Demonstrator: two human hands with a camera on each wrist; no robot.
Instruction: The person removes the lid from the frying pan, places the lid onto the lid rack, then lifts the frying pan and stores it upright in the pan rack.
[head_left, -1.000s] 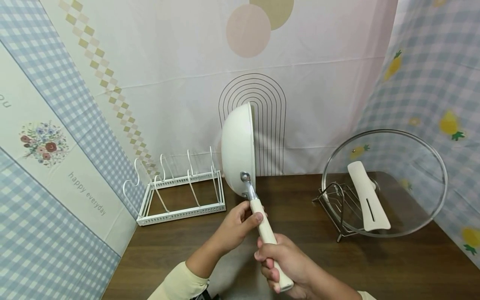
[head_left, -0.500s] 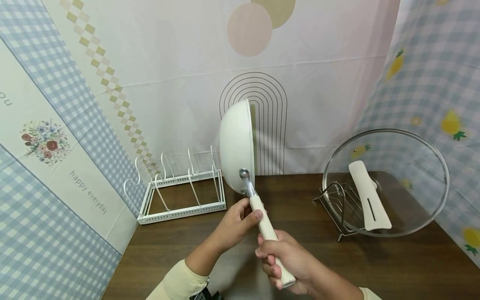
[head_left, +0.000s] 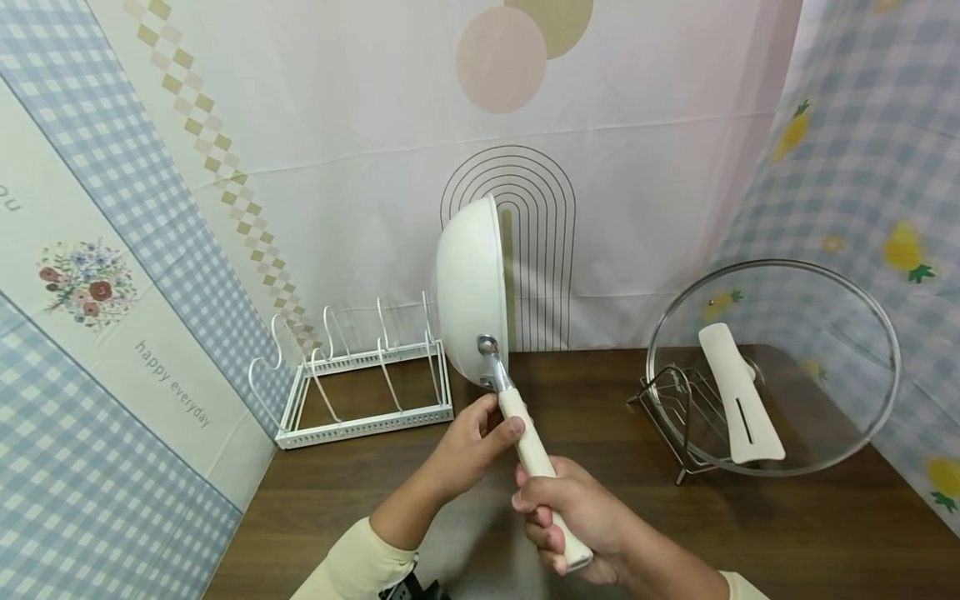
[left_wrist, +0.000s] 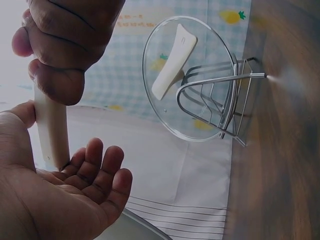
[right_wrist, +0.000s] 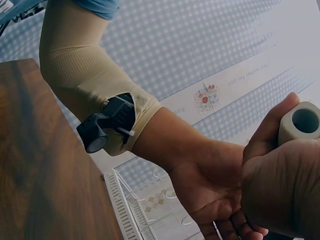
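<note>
A white wok (head_left: 471, 292) is held up on its side above the table, with its bowl toward the back wall. My right hand (head_left: 573, 521) grips the lower part of the cream handle (head_left: 534, 450), fingers wrapped round it. Higher up, by the metal neck, my left hand (head_left: 468, 446) holds the handle lightly between thumb and index finger. In the left wrist view, the other fingers of the left hand (left_wrist: 75, 195) are loosely bent beside the handle. The right wrist view shows the handle's hollow end (right_wrist: 306, 121) sticking out of my right hand (right_wrist: 277, 185).
A white wire rack (head_left: 363, 425) with upright loops stands at the left. At the right, a glass lid (head_left: 825, 375) with a cream grip (head_left: 738, 392) leans in a metal stand (head_left: 682, 417). Patterned cloths surround the wooden table (head_left: 622, 517) at the back and sides.
The wok has shifted slightly left and up, and my right hand has moved slightly right and up with the handle end. Both hands keep their hold; rack and lid stay put.
</note>
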